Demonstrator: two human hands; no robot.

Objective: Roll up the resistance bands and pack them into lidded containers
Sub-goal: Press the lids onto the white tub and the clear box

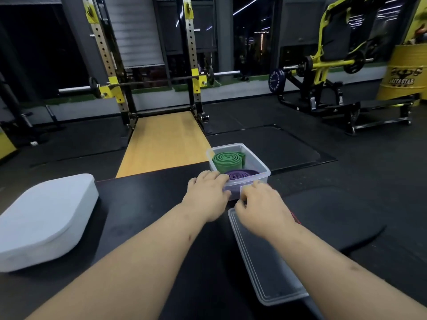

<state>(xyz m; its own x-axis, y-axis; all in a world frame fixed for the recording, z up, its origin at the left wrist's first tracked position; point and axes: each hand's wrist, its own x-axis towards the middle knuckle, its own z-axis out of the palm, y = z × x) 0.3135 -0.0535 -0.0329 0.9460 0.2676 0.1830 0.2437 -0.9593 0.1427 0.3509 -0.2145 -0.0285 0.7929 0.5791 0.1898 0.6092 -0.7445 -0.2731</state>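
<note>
On the table (143, 204), left hand (208, 192) and right hand (261, 204) hold the container (259, 160).

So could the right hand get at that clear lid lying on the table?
Probably yes: the clear lid lies flat just beneath the right hand, nothing on it; the left hand holds the clear container.

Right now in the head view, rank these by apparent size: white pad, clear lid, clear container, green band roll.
1. white pad
2. clear lid
3. clear container
4. green band roll, inside the container

The lid lies nearer the camera than the container, so their true order is unsure.
</note>
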